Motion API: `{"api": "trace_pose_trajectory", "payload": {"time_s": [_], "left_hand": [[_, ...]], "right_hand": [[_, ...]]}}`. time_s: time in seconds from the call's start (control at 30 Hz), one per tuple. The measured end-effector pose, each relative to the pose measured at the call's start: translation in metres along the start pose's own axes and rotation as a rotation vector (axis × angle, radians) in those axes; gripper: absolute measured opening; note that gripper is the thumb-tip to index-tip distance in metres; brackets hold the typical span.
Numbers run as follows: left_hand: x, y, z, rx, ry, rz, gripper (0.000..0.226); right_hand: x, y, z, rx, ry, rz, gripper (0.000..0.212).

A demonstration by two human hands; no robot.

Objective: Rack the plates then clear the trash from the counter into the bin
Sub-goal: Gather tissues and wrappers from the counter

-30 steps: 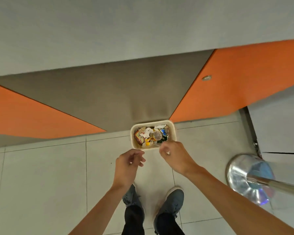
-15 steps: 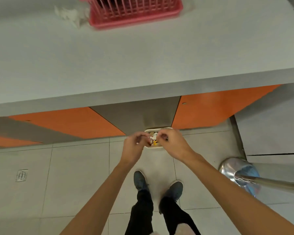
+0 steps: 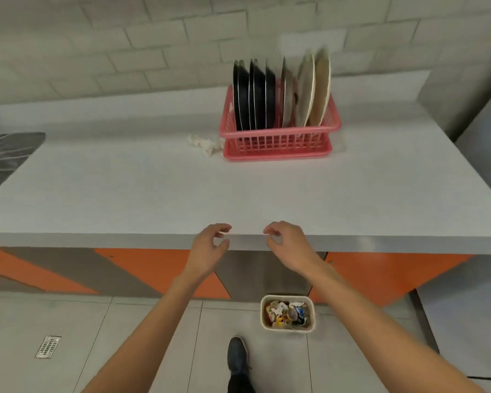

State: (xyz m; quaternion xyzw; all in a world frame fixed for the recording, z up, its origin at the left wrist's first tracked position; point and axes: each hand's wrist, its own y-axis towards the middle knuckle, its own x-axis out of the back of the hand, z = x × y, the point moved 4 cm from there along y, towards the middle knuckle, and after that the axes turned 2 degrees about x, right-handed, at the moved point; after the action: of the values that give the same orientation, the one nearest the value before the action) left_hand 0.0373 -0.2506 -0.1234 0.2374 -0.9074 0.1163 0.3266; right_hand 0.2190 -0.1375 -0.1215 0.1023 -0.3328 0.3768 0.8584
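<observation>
One pink plastic rack (image 3: 278,141) on the counter (image 3: 125,188), lattice sides with a solid tray under it. The plates (image 3: 255,95) stand on edge inside it. It's blurry back there, so the count is rough, but I make it about five glossy black round ones on the left side of the rack and three paler ones (image 3: 321,89) on the right, one greyish and two matte tan with cream rims.

One piece of trash is on the counter, a crumpled white tissue (image 3: 204,143) just left of the rack and touching its base. The counter itself is a flat, pale grey slab with a squared front edge.

Both hands are well in front of the rack, over the counter's front edge. The left hand (image 3: 210,245) has fingers and thumb loosely curved into a C with nothing in it. The right hand (image 3: 285,243) looks the same, soft curl and holding nothing. They're apart and not touching each other.

On the tiled floor below and in front of the rack there's one bin (image 3: 288,297), a cream rounded rectangle full of mixed colourful wrappers (image 3: 287,313). One dark shoe (image 3: 237,355) is nearer than the bin, and one small metal drain grate (image 3: 48,346) is far off to the rack's left.
</observation>
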Motion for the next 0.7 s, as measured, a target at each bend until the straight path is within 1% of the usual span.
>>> {"api": "trace_pose_trajectory", "payload": {"time_s": [0.1, 0.17, 0.2, 0.27, 0.33, 0.47, 0.57, 0.63, 0.7], "left_hand": [[0.013, 0.039, 0.021, -0.014, 0.198, 0.106, 0.046], [0.02, 0.06, 0.037, 0.036, 0.367, 0.186, 0.055], [0.023, 0.069, 0.045, 0.045, 0.45, 0.21, 0.058], [0.029, 0.088, 0.054, 0.004, 0.57, 0.222, 0.056], [0.038, 0.11, 0.06, -0.036, 0.564, 0.232, 0.048], [0.06, 0.156, 0.07, -0.015, 0.4, 0.291, 0.038], [0.08, 0.192, 0.073, -0.059, 0.349, 0.233, 0.036], [0.092, 0.22, 0.069, -0.111, 0.341, 0.178, 0.037], [0.097, 0.248, 0.059, -0.157, 0.36, 0.163, 0.041]], "right_hand": [[-0.012, 0.029, 0.011, -0.029, -0.124, 0.072, 0.033], [-0.02, 0.053, 0.02, -0.04, -0.19, 0.117, 0.039], [-0.024, 0.066, 0.025, -0.041, -0.223, 0.14, 0.042], [-0.032, 0.096, 0.036, -0.046, -0.296, 0.17, 0.048], [-0.04, 0.127, 0.046, -0.066, -0.372, 0.17, 0.055], [-0.059, 0.179, 0.057, -0.186, -0.515, 0.191, 0.076], [-0.066, 0.198, 0.048, -0.305, -0.646, 0.217, 0.074], [-0.068, 0.202, 0.042, -0.341, -0.694, 0.235, 0.072], [-0.068, 0.205, 0.039, -0.353, -0.709, 0.243, 0.072]]}}
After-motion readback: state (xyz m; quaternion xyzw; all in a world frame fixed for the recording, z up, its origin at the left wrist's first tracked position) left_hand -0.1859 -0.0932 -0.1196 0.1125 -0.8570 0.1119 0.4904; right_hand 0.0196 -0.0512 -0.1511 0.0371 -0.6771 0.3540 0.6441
